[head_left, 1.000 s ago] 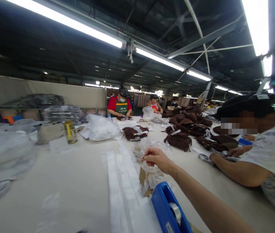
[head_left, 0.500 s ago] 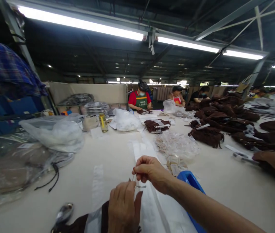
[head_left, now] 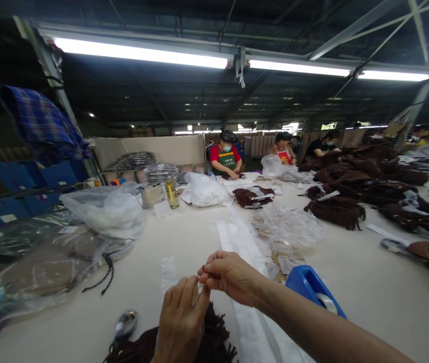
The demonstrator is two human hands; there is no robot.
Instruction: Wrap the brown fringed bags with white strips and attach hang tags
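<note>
At the lower middle, my left hand (head_left: 182, 315) is closed, with thumb and fingertips pinched together. My right hand (head_left: 231, 275) meets it from the right, also in a pinch. A thin pale string (head_left: 199, 285) runs between the fingertips of both hands; its ends are mostly hidden. Beneath my left hand lies a dark brown fringed piece (head_left: 214, 335), its tassels spread to the right and part of it covered by the hand. Just left of it sits a shiny metallic object (head_left: 125, 325) whose kind I cannot make out.
A blue tape dispenser (head_left: 308, 287) stands right of my right forearm. Beyond lie clear plastic packets (head_left: 290, 227), a brown fringed bundle (head_left: 254, 195) and a heap of brown pieces (head_left: 369, 176). Plastic-wrapped goods (head_left: 48, 262) cover the left. Several co-workers sit across the table (head_left: 184, 237).
My hands have drawn together, and less string shows between them. More of the brown fringe is uncovered below. The whole view has shifted, so the scene sits further right.
</note>
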